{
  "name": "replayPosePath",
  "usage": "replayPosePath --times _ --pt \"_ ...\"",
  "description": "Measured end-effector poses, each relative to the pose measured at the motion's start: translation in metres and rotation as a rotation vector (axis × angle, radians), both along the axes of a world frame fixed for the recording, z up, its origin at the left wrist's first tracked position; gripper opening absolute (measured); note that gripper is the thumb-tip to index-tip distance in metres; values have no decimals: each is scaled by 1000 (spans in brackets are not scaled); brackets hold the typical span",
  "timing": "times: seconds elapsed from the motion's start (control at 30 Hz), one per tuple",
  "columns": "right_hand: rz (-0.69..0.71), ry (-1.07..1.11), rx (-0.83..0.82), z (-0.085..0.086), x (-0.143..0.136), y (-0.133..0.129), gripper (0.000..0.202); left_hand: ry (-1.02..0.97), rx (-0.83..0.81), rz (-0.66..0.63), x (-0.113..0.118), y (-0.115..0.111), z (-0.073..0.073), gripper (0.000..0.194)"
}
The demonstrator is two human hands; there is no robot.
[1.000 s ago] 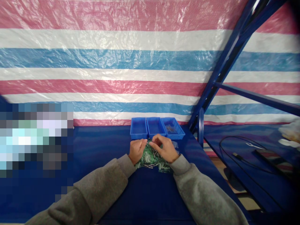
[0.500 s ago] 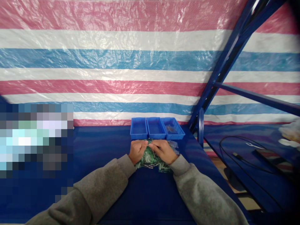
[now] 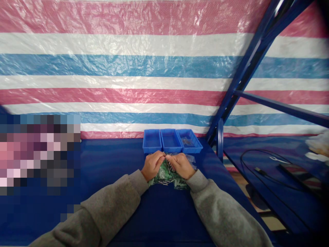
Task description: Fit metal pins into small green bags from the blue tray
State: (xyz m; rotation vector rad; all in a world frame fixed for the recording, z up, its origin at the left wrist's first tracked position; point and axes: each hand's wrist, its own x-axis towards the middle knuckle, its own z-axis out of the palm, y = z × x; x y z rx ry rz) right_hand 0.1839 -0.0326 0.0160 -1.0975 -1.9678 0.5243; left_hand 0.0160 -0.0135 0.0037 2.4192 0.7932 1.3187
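Observation:
My left hand [image 3: 153, 165] and my right hand [image 3: 182, 165] meet over the blue table, thumbs and fingertips almost touching. Both are closed in a pinch at the top of a clear, green-tinted plastic bag [image 3: 165, 173] with small metal pieces in it. The exact edge between the fingertips is too small to make out. Several slim silvery pins [image 3: 163, 183] show at the bag's near side. Another greenish bag of small parts [image 3: 180, 184] lies beside it, under my right wrist. Just beyond my right hand is a clear plastic bag [image 3: 190, 158].
Three blue bins stand in a row behind my hands: a left bin [image 3: 152, 151], a middle bin [image 3: 171, 150] and a right bin [image 3: 196, 149] with small bagged parts inside. A blue metal frame [image 3: 219, 137] rises at the right. Black cable [image 3: 267, 175] lies on the neighbouring table.
My left hand's fingers have tilted up and inward, and my fingertips have come closer together at the bag's top. Some metal pieces now show beside my right fingers.

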Motion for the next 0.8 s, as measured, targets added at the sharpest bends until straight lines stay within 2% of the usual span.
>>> replayPosePath --times 0.23,0.47,0.8 --pt "-3 5 11 -2 2 2 62 58 87 48 0 2 -4 31" --pt "15 -15 63 7 0 0 54 -28 217 93 1 4 -7 42" --pt "40 88 103 14 0 -4 31 -69 192 142 1 3 -3 48"
